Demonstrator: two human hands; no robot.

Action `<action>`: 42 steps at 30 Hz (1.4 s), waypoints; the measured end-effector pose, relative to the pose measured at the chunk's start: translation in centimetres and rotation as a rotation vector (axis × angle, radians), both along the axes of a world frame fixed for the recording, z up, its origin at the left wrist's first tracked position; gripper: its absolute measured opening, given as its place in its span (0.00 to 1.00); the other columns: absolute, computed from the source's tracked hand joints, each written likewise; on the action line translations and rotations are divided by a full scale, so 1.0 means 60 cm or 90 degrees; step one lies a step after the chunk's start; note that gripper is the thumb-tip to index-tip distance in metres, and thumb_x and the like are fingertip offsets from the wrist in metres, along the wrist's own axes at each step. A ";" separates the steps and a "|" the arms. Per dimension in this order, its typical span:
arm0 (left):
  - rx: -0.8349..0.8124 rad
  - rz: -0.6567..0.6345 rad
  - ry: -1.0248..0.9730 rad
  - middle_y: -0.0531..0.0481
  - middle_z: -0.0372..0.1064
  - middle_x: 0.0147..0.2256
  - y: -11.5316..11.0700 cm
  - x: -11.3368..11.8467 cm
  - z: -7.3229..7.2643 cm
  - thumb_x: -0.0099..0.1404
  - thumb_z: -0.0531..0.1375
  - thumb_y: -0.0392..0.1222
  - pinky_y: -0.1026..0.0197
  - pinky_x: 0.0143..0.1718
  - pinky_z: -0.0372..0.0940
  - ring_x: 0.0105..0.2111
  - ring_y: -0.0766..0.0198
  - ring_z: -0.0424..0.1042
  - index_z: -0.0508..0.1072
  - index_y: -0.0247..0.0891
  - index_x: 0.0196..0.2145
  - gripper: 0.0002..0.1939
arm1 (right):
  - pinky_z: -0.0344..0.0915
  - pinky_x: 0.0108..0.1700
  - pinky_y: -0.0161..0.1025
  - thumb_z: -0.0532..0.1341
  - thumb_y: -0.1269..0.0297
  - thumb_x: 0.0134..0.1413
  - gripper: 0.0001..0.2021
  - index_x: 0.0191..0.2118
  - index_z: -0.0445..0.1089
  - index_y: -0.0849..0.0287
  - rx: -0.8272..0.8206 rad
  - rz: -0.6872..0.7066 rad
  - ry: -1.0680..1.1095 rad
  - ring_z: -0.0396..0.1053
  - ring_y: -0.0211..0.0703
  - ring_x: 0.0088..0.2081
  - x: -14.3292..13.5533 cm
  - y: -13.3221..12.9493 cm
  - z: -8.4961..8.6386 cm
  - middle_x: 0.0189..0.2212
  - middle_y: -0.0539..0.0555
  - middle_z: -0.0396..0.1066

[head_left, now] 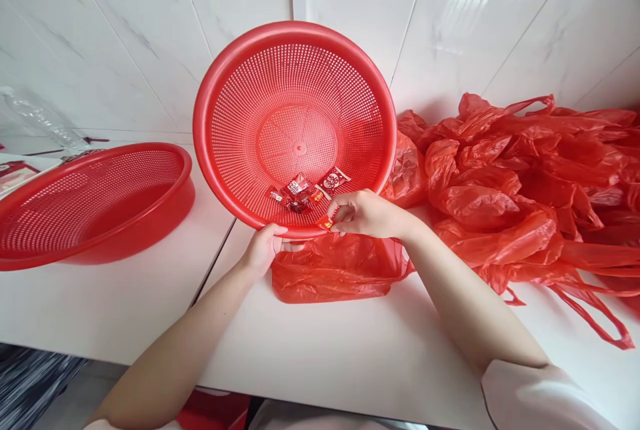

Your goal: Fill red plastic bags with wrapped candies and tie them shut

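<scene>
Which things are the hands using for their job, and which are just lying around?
In use:
- tilted red basket, left hand on its rim
- small packets inside
- red-and-yellow packet in the right hand
- red bag below, probably

Just lying about:
- other red basket
- heap of red bags
- clear bottle

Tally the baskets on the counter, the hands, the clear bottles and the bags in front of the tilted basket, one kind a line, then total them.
Baskets: 2 (tilted basket, left basket)
Hands: 2 (left hand, right hand)
Clear bottle: 1
Front bag: 1
Total: 6
The heaped bags overlap too much to count.
</scene>
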State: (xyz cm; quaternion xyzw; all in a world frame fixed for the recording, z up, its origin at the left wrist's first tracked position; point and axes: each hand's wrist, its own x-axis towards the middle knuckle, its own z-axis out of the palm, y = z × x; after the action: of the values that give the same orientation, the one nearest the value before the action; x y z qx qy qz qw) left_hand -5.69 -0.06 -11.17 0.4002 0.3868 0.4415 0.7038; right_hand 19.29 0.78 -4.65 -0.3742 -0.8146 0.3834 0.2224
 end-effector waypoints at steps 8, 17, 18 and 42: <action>-0.041 -0.023 -0.029 0.34 0.75 0.44 0.002 0.000 0.006 0.57 0.53 0.37 0.55 0.36 0.73 0.48 0.46 0.72 0.77 0.26 0.39 0.17 | 0.67 0.33 0.32 0.63 0.67 0.51 0.07 0.37 0.75 0.59 0.040 0.063 -0.101 0.74 0.37 0.30 0.009 0.005 -0.002 0.29 0.50 0.76; -0.058 -0.034 -0.047 0.34 0.74 0.46 0.005 -0.001 0.002 0.59 0.51 0.36 0.56 0.38 0.73 0.49 0.47 0.71 0.76 0.25 0.40 0.18 | 0.64 0.34 0.31 0.61 0.70 0.52 0.07 0.37 0.75 0.58 0.139 0.038 -0.106 0.72 0.35 0.30 0.003 0.003 -0.002 0.32 0.50 0.77; -0.058 -0.035 -0.044 0.34 0.74 0.46 0.005 0.000 0.002 0.59 0.51 0.35 0.56 0.38 0.73 0.49 0.47 0.71 0.76 0.25 0.40 0.18 | 0.64 0.33 0.31 0.62 0.70 0.52 0.06 0.37 0.75 0.58 0.134 0.040 -0.109 0.71 0.35 0.29 0.003 0.003 -0.001 0.31 0.50 0.77; -0.005 -0.110 -0.015 0.40 0.75 0.45 -0.023 0.013 0.019 0.60 0.57 0.32 0.46 0.47 0.70 0.50 0.46 0.70 0.76 0.32 0.43 0.14 | 0.65 0.53 0.46 0.50 0.77 0.60 0.21 0.57 0.64 0.62 0.293 -0.027 -0.138 0.68 0.49 0.52 -0.037 0.020 -0.072 0.52 0.64 0.68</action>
State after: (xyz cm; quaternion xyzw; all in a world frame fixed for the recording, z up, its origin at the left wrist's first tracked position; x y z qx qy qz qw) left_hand -4.93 -1.43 -10.00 0.4240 0.3447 0.3823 0.7451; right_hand 17.10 1.98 -8.94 -0.3697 -0.8914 0.1405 0.2212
